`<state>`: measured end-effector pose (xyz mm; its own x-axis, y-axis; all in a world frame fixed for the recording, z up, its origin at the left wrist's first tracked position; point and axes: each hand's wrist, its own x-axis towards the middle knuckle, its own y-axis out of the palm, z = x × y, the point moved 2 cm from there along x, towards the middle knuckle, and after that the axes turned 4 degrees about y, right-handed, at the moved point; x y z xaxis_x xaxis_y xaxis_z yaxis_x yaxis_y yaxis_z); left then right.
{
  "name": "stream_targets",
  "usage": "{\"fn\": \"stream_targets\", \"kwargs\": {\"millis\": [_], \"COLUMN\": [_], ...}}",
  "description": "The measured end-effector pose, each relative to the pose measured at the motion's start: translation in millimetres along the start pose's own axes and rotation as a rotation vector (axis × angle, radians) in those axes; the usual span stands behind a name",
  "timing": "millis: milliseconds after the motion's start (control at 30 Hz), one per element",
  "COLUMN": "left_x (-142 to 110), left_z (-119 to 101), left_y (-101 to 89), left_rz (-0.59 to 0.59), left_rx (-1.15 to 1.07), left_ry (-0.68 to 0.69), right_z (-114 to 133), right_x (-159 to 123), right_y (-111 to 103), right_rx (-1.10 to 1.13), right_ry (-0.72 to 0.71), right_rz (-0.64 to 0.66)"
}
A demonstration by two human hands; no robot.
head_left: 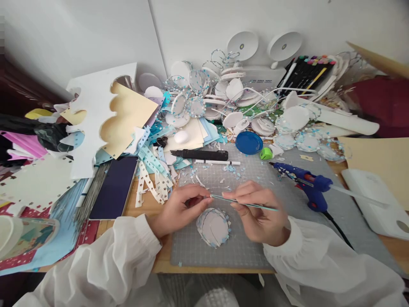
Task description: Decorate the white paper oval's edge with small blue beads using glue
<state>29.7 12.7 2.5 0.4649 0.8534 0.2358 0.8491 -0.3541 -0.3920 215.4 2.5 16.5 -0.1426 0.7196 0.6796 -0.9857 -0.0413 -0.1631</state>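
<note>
Over the grey cutting mat, my left hand and my right hand meet, both in white sleeves. My right hand pinches a thin teal stick that runs from its fingers out past the wrist. My left hand's fingers are pinched at the stick's left tip; what they hold there is too small to name. Just below the hands lies a white paper disc edged with blue flecks, flat on the mat.
A blue glue gun lies right of the hands, its cord trailing toward me. A black knife, white pen, blue lid and green sharpener sit behind. A phone lies left. Paper scraps and discs crowd the back.
</note>
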Motion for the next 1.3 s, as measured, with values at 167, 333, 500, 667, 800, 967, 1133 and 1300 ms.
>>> {"fn": "stream_targets", "kwargs": {"millis": [167,333,500,667,800,967,1133,1300], "left_x": [-0.7,-1.5,-0.9,-0.8,-1.1,-0.7,-1.0,-1.2], "left_z": [-0.7,-0.9,-2.6,-2.0,-1.8,-4.3,-5.0,-2.3], "left_y": [0.5,0.0,-0.8,-0.9,-0.7,-0.3,-1.7,-2.4], "left_rz": [-0.006,-0.005,0.006,0.006,0.001,0.004,-0.006,-0.028], "left_rx": [0.001,0.013,0.009,0.012,0.014,0.017,0.029,0.048], "left_ry": [0.013,0.006,-0.006,0.023,0.034,0.044,0.009,-0.005], "right_z": [1.9,1.2,-3.9,-7.9,-9.4,-11.0,-18.4,-26.0], "right_x": [0.7,0.4,1.9,1.8,-0.2,-1.7,-3.1,-1.7], "right_y": [0.3,-0.6,-4.9,-3.9,-2.4,-3.3,-5.7,-9.3], "right_rx": [0.005,0.059,0.177,0.213,0.198,0.214,0.288,0.364], "right_ry": [0.000,0.052,0.260,0.371,0.371,0.415,0.538,0.634], "right_rz": [0.022,-0.013,-0.108,-0.085,-0.066,-0.086,-0.101,-0.171]}}
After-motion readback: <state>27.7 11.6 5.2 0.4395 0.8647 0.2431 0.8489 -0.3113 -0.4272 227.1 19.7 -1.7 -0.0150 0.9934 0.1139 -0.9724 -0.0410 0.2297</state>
